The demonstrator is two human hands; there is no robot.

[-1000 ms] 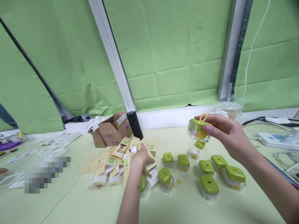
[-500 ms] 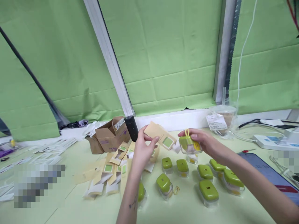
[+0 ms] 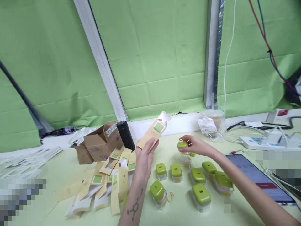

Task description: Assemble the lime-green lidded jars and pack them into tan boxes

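Observation:
My left hand (image 3: 144, 158) grips a tan paper box (image 3: 150, 136) with a green label, held tilted above the table, its white end flap open at the top. Between the fingertips of my right hand (image 3: 196, 145) is a small clear container with a green lid (image 3: 182, 144) and a loop on top. Just beneath it stands another clear container (image 3: 186, 160). Several more green-lidded containers (image 3: 201, 194) are spread over the table between my arms. Beside one of them lies a loose yellow loop (image 3: 171, 197).
Several tan paper boxes (image 3: 97, 179) lie piled left of my left forearm. Behind them are a brown cardboard box (image 3: 101, 144) and a black cylinder (image 3: 125, 135). On the right are a tablet (image 3: 256, 175), a bagged drink cup (image 3: 213, 124) and a white power strip (image 3: 254, 142).
The paper box in my left hand has swung round, its labelled end now pointing up with the flap open. The container in my right hand appears smaller and turned. The view has shifted right.

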